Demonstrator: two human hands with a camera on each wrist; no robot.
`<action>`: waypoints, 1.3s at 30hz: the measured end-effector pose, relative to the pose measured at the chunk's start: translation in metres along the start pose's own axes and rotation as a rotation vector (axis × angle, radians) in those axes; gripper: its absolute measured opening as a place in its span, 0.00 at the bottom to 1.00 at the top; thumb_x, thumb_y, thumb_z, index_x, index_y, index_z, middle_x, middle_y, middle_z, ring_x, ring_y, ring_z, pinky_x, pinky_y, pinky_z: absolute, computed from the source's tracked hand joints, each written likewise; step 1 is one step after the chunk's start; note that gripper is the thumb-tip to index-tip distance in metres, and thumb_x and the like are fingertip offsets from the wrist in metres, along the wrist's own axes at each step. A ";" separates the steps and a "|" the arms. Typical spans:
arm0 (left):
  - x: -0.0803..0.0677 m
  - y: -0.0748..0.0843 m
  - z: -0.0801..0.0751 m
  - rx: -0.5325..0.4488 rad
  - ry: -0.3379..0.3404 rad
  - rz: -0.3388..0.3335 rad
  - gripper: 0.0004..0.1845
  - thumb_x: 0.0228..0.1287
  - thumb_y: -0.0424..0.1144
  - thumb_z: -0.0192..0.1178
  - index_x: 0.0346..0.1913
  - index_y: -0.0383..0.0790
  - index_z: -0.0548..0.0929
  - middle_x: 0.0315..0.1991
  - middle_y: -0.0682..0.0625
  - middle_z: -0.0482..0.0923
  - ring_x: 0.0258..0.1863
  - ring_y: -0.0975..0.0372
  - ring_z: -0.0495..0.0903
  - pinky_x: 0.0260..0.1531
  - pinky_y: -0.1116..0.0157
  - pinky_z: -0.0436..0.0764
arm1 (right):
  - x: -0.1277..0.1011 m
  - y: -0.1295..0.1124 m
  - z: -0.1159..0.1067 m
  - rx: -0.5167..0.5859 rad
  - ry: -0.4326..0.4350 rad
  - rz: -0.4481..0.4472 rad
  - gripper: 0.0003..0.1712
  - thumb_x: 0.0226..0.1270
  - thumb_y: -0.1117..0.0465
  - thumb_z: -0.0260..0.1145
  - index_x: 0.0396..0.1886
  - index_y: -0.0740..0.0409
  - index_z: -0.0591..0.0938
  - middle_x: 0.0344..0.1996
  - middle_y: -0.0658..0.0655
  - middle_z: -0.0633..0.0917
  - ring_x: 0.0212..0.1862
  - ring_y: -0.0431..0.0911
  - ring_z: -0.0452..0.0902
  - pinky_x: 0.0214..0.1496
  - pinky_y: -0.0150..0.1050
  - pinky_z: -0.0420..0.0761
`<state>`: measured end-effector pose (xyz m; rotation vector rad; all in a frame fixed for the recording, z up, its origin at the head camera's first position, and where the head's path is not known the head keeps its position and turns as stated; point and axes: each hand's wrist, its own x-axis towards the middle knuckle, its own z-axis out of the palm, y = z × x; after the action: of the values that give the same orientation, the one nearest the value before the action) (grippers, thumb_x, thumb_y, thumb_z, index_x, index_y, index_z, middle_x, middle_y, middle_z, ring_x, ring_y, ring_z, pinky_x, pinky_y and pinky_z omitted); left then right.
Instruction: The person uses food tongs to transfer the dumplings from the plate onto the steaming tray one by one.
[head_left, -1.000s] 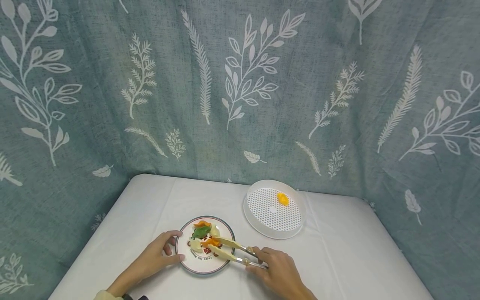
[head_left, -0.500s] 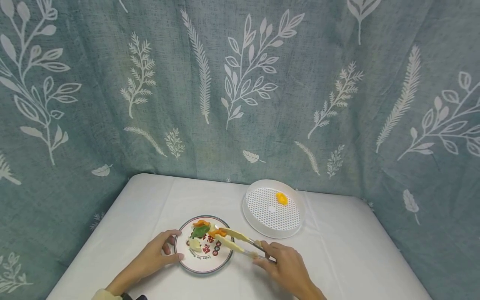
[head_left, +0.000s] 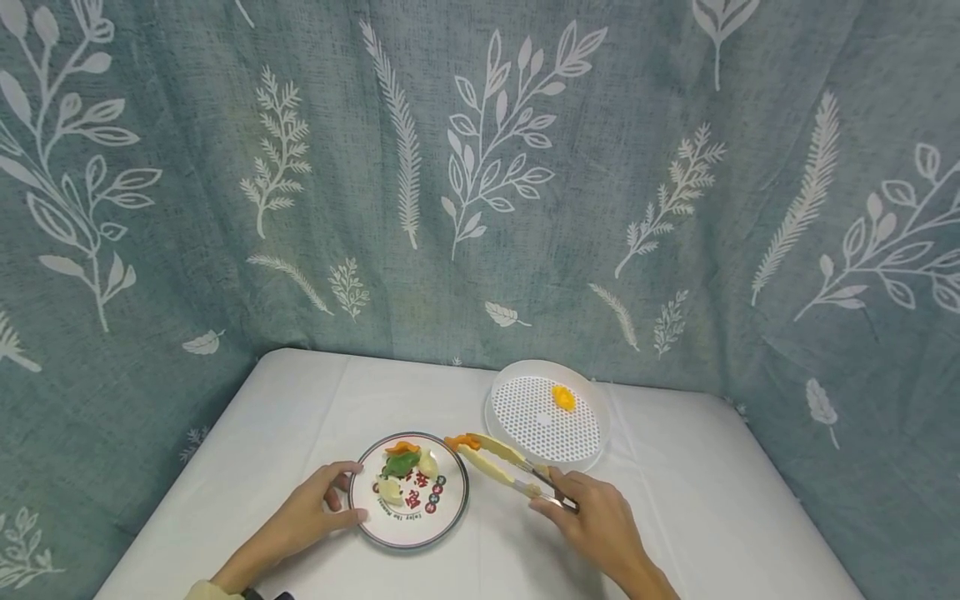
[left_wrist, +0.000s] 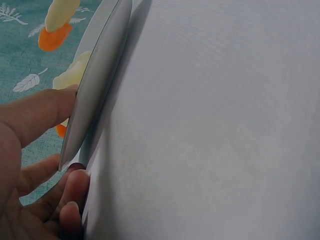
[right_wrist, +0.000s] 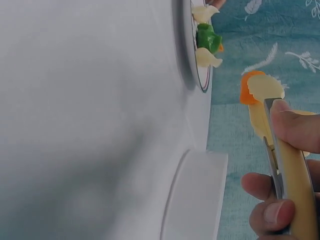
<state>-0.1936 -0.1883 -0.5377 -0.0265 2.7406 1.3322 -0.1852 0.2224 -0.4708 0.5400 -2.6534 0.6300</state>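
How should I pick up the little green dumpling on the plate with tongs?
Take the small green dumpling across its narrow middle, coming from above and from the right, where the round white patterned plate is bare. It lies flat, with pale pieces touching it and the left hand gripping the plate's left rim. The right hand already holds the cream tongs on that side.

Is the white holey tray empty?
No. The white tray holds one yellow-orange piece near its far side; the rest of its perforated floor shows bare.
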 end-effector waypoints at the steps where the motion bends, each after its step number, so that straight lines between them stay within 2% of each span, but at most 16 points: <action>1: 0.000 0.000 0.000 0.001 0.000 0.001 0.43 0.46 0.50 0.82 0.67 0.45 0.77 0.47 0.53 0.77 0.36 0.61 0.72 0.32 0.62 0.74 | 0.001 0.001 -0.001 0.000 0.011 -0.005 0.33 0.52 0.46 0.82 0.55 0.59 0.88 0.24 0.35 0.80 0.21 0.30 0.61 0.22 0.30 0.65; 4: -0.001 0.001 -0.001 0.002 0.000 -0.001 0.43 0.46 0.50 0.82 0.67 0.45 0.77 0.47 0.53 0.77 0.36 0.61 0.72 0.32 0.62 0.74 | 0.004 0.004 -0.005 -0.008 0.047 -0.017 0.32 0.52 0.46 0.82 0.54 0.56 0.89 0.31 0.41 0.87 0.24 0.31 0.66 0.24 0.30 0.68; 6: -0.001 0.001 -0.001 -0.002 -0.001 -0.002 0.43 0.46 0.50 0.82 0.67 0.45 0.77 0.47 0.53 0.77 0.36 0.60 0.72 0.32 0.62 0.74 | 0.006 0.007 -0.008 -0.022 0.056 -0.008 0.31 0.52 0.45 0.82 0.55 0.54 0.89 0.31 0.43 0.88 0.24 0.32 0.67 0.24 0.31 0.68; 14: -0.001 -0.001 -0.001 -0.010 -0.012 -0.003 0.43 0.47 0.51 0.82 0.67 0.45 0.76 0.48 0.53 0.77 0.37 0.60 0.72 0.33 0.61 0.73 | 0.012 0.025 -0.017 -0.078 0.063 0.047 0.32 0.55 0.44 0.81 0.56 0.55 0.88 0.22 0.38 0.78 0.21 0.34 0.63 0.21 0.31 0.65; 20: -0.001 -0.002 -0.001 -0.017 -0.006 0.000 0.42 0.47 0.50 0.82 0.67 0.46 0.77 0.48 0.53 0.77 0.37 0.60 0.72 0.33 0.62 0.73 | 0.019 0.041 -0.020 -0.105 0.068 0.073 0.32 0.59 0.44 0.79 0.57 0.58 0.87 0.23 0.43 0.80 0.21 0.36 0.63 0.21 0.33 0.64; 25: -0.001 -0.001 -0.001 -0.011 -0.004 0.008 0.43 0.47 0.50 0.82 0.67 0.45 0.77 0.47 0.53 0.76 0.36 0.60 0.72 0.32 0.62 0.73 | 0.026 0.054 -0.019 -0.130 0.044 0.126 0.33 0.61 0.42 0.77 0.58 0.60 0.87 0.18 0.45 0.72 0.21 0.40 0.62 0.22 0.36 0.62; 27: -0.001 0.000 -0.001 -0.007 -0.004 0.007 0.43 0.47 0.50 0.82 0.67 0.45 0.77 0.47 0.53 0.77 0.36 0.60 0.72 0.32 0.62 0.73 | 0.029 0.060 -0.017 -0.137 0.040 0.140 0.34 0.62 0.42 0.76 0.58 0.62 0.86 0.18 0.46 0.73 0.22 0.41 0.62 0.22 0.37 0.63; 30: 0.000 0.000 -0.001 -0.002 -0.005 0.003 0.43 0.47 0.51 0.82 0.67 0.45 0.77 0.47 0.54 0.77 0.36 0.61 0.72 0.32 0.61 0.73 | 0.033 0.068 -0.016 -0.142 0.029 0.163 0.34 0.63 0.42 0.76 0.59 0.63 0.85 0.23 0.49 0.81 0.23 0.43 0.65 0.23 0.39 0.65; 33: 0.000 0.000 -0.001 -0.002 -0.005 0.007 0.43 0.47 0.51 0.82 0.67 0.45 0.77 0.47 0.54 0.77 0.36 0.61 0.72 0.32 0.61 0.73 | 0.038 0.075 -0.014 -0.151 0.017 0.181 0.34 0.64 0.43 0.75 0.59 0.64 0.85 0.31 0.55 0.87 0.26 0.45 0.68 0.25 0.40 0.68; 39: 0.000 0.000 -0.001 -0.002 -0.005 0.004 0.43 0.47 0.51 0.82 0.67 0.45 0.77 0.47 0.53 0.76 0.36 0.61 0.72 0.32 0.62 0.73 | 0.046 0.087 -0.012 -0.172 -0.002 0.200 0.35 0.65 0.42 0.75 0.61 0.64 0.84 0.45 0.65 0.89 0.29 0.48 0.73 0.26 0.43 0.71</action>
<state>-0.1936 -0.1889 -0.5370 -0.0178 2.7366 1.3343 -0.2601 0.2876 -0.4719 0.2290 -2.7509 0.4491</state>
